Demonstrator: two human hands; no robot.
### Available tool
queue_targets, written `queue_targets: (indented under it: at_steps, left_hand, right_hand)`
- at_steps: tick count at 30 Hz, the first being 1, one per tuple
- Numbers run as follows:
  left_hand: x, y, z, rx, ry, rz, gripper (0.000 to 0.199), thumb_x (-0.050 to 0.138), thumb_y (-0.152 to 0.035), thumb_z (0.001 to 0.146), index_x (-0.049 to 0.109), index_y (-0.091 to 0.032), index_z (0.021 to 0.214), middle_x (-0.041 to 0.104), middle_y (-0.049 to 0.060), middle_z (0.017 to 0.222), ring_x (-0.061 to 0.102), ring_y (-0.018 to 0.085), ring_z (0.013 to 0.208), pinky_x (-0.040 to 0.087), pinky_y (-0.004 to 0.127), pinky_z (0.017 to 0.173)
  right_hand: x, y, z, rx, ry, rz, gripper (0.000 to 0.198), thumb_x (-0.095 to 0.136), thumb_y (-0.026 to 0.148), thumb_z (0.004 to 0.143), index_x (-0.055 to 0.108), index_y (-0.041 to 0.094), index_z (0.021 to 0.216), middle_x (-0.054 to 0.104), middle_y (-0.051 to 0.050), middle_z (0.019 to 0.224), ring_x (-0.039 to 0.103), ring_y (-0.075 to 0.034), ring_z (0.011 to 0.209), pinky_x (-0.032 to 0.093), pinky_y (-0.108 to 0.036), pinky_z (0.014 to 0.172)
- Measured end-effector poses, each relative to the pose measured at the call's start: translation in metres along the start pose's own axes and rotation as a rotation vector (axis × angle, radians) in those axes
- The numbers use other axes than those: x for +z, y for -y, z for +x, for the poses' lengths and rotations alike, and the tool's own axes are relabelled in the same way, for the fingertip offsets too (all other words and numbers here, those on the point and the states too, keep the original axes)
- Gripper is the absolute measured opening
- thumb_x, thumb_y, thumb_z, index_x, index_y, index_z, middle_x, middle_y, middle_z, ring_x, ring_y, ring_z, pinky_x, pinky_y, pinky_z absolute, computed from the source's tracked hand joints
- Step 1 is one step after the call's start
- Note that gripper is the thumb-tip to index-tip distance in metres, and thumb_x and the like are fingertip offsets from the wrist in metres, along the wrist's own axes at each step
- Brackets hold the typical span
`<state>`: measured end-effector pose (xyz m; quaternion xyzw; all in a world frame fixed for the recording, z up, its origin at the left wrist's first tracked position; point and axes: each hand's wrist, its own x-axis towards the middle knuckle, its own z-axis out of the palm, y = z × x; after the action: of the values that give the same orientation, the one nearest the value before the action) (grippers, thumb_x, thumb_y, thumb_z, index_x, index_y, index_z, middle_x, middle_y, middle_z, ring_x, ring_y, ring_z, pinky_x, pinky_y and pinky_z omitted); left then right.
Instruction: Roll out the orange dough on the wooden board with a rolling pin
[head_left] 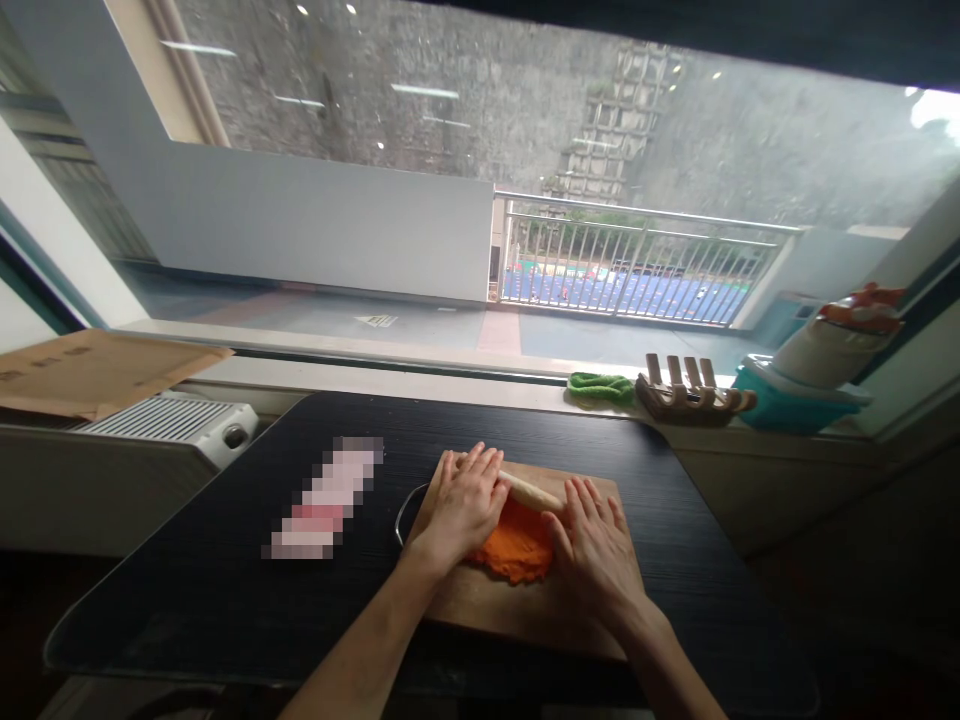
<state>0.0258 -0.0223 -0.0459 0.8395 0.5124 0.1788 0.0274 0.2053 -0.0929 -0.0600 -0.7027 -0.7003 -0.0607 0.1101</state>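
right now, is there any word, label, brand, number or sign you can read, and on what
No legible text.
Brown cardboard: printed marks, too blurred to read.
Walkway outside: pale triangular marking, too small to read.
Pixelated patch on table: obscured.
Rolling pin, cutting board: none visible.

both the left hand (469, 500) and the right hand (600, 550) are bare, with slim fingers and smooth backs. the wrists are bare too, narrower than the left forearm (367, 635) and the right forearm (671, 650), which are uncovered down to the bottom edge of the view. fingernail details are too small to tell.
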Motion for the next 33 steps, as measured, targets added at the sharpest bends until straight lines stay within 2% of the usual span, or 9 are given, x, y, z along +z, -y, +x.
queue_targets:
  at_steps: [3, 8, 10, 17, 22, 24, 28, 31, 33]
  left_hand:
    - [-0.001, -0.006, 0.011, -0.002, -0.017, 0.0, 0.042, 0.033, -0.03, 0.093, 0.049, -0.016, 0.129, 0.051, 0.009, 0.134, 0.036, 0.027, 0.131, 0.02, 0.056, 0.108]
    - [-0.018, 0.005, -0.037, 0.028, -0.03, 0.015, 0.042, 0.033, -0.034, 0.093, 0.048, -0.019, 0.129, 0.05, 0.007, 0.136, 0.038, 0.025, 0.129, 0.017, 0.056, 0.11]
    - [-0.024, 0.009, -0.045, 0.035, -0.042, 0.02, 0.039, 0.033, -0.033, 0.093, 0.051, -0.021, 0.126, 0.054, 0.006, 0.132, 0.041, 0.024, 0.126, 0.016, 0.056, 0.11]
    - [-0.008, 0.008, 0.005, 0.028, -0.058, 0.001, 0.041, 0.03, -0.033, 0.094, 0.057, -0.015, 0.119, 0.061, 0.011, 0.121, 0.047, 0.026, 0.122, 0.025, 0.057, 0.106]
    - [-0.015, 0.018, -0.047, 0.076, -0.096, 0.035, 0.041, 0.033, -0.034, 0.093, 0.05, -0.02, 0.128, 0.053, 0.007, 0.133, 0.043, 0.024, 0.126, 0.019, 0.054, 0.109]
    - [-0.02, 0.021, -0.065, 0.103, -0.116, 0.079, 0.043, 0.036, -0.034, 0.092, 0.047, -0.021, 0.131, 0.052, 0.007, 0.134, 0.044, 0.024, 0.125, 0.018, 0.055, 0.11]
    - [-0.023, 0.018, -0.052, 0.066, -0.106, 0.098, 0.04, 0.036, -0.031, 0.091, 0.054, -0.019, 0.124, 0.06, 0.01, 0.124, 0.05, 0.026, 0.119, 0.022, 0.059, 0.107]
    - [-0.021, 0.013, -0.037, 0.046, -0.128, 0.094, 0.039, 0.034, -0.03, 0.091, 0.057, -0.017, 0.12, 0.064, 0.012, 0.117, 0.054, 0.028, 0.114, 0.026, 0.06, 0.104]
    - [-0.017, 0.015, -0.048, 0.074, -0.164, 0.108, 0.039, 0.036, -0.031, 0.091, 0.055, -0.018, 0.123, 0.064, 0.01, 0.117, 0.056, 0.027, 0.112, 0.026, 0.059, 0.105]
  right_hand:
    - [0.001, -0.001, 0.004, 0.036, 0.012, -0.021, 0.058, 0.03, 0.046, 0.093, 0.045, 0.006, 0.132, 0.044, -0.014, 0.138, 0.035, -0.027, 0.131, 0.026, -0.045, 0.106]
    - [0.012, 0.011, -0.049, -0.161, -0.16, -0.022, 0.062, 0.033, 0.052, 0.092, 0.041, 0.008, 0.136, 0.037, -0.012, 0.143, 0.032, -0.025, 0.133, 0.027, -0.042, 0.107]
    - [0.011, 0.015, -0.055, -0.171, -0.169, -0.002, 0.062, 0.033, 0.053, 0.092, 0.039, 0.01, 0.136, 0.036, -0.012, 0.143, 0.031, -0.025, 0.133, 0.027, -0.042, 0.107]
    - [0.004, 0.012, -0.005, 0.021, -0.027, -0.008, 0.063, 0.029, 0.048, 0.093, 0.045, 0.001, 0.131, 0.046, -0.019, 0.135, 0.039, -0.03, 0.128, 0.032, -0.044, 0.104]
    - [0.008, 0.016, -0.052, -0.144, -0.154, -0.001, 0.065, 0.035, 0.056, 0.09, 0.043, 0.009, 0.134, 0.039, -0.013, 0.141, 0.035, -0.027, 0.131, 0.032, -0.042, 0.104]
    - [0.004, 0.017, -0.056, -0.178, -0.127, 0.043, 0.062, 0.034, 0.055, 0.091, 0.043, 0.011, 0.135, 0.039, -0.011, 0.141, 0.036, -0.025, 0.13, 0.032, -0.041, 0.105]
    - [-0.008, 0.018, -0.004, -0.046, 0.053, 0.166, 0.048, 0.025, 0.043, 0.096, 0.051, 0.017, 0.128, 0.052, -0.007, 0.133, 0.041, -0.022, 0.127, 0.032, -0.04, 0.105]
    - [-0.009, 0.017, 0.035, 0.101, 0.033, 0.159, 0.048, 0.026, 0.042, 0.096, 0.054, 0.015, 0.126, 0.049, -0.011, 0.135, 0.034, -0.025, 0.131, 0.027, -0.046, 0.106]
    - [-0.004, 0.015, 0.037, 0.106, -0.013, 0.146, 0.049, 0.028, 0.043, 0.095, 0.052, 0.015, 0.128, 0.047, -0.012, 0.137, 0.029, -0.027, 0.134, 0.023, -0.048, 0.108]
